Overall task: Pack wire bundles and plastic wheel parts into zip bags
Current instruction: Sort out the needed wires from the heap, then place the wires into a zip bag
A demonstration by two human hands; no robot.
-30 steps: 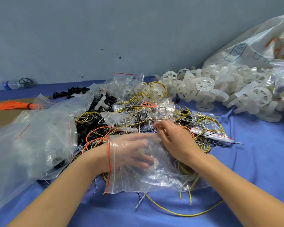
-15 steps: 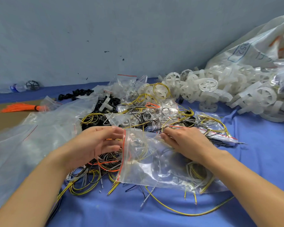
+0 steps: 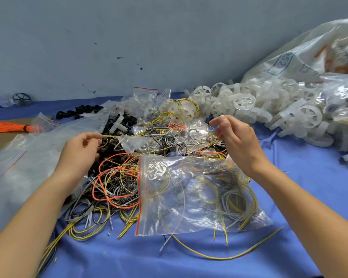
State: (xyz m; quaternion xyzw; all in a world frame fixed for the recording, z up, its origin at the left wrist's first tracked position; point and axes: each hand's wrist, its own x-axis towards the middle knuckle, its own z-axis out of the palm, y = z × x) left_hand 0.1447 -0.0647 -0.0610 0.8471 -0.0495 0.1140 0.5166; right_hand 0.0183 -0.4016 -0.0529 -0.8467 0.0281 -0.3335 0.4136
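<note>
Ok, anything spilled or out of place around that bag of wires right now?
Yes. A few yellow wire ends stick out past the lower edge of the zip bag, and one long yellow wire trails loose on the blue cloth. Neither the left hand nor right hand touches the bag.

Two bare forearms and hands

The left hand (image 3: 78,151) and right hand (image 3: 237,141) wear no gloves, rings or watch; both forearms show no sleeve up to the frame's edge.
</note>
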